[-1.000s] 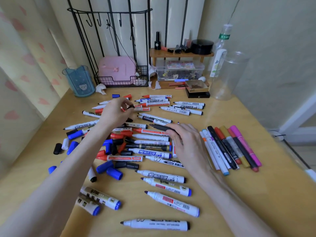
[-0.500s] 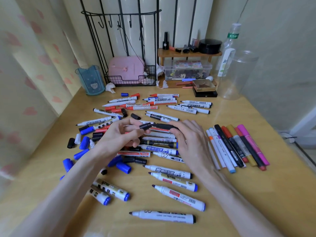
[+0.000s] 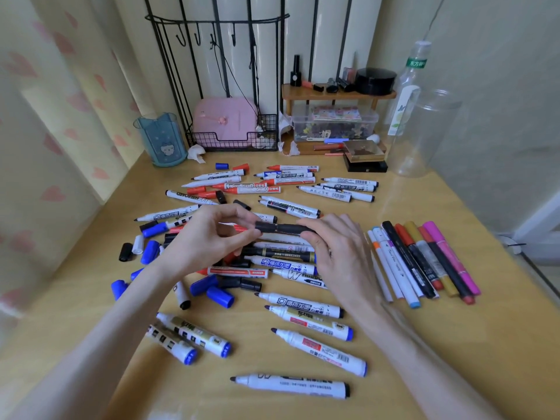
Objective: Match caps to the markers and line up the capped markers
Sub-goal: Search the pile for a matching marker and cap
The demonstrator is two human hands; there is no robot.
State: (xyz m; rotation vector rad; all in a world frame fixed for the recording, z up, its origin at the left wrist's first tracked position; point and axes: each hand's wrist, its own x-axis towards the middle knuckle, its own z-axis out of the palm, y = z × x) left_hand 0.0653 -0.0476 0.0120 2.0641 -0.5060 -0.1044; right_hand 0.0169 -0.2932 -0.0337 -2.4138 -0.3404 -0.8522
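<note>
My right hand point(image 3: 339, 253) grips a black marker point(image 3: 292, 228) held level above the pile. My left hand point(image 3: 212, 237) pinches a black cap point(image 3: 265, 227) that sits against the marker's left end. Beneath both hands lies a heap of uncapped whiteboard markers point(image 3: 285, 262) in white, red and black. Loose blue caps point(image 3: 219, 295), black caps point(image 3: 125, 251) and red caps point(image 3: 197, 190) are scattered to the left of it. A row of capped markers point(image 3: 424, 262) lies side by side to the right of my right hand.
The yellow table point(image 3: 454, 344) carries more uncapped markers near me, one point(image 3: 291, 386) closest to the front edge. At the back stand a blue pen cup point(image 3: 160, 140), a wire rack with a pink box point(image 3: 224, 122), a wooden shelf point(image 3: 336, 93), and a clear jar point(image 3: 424, 131).
My left hand came back from the far side of the pile with a black cap and brought it to the end of the black marker in my right hand. The marker rose slightly.
</note>
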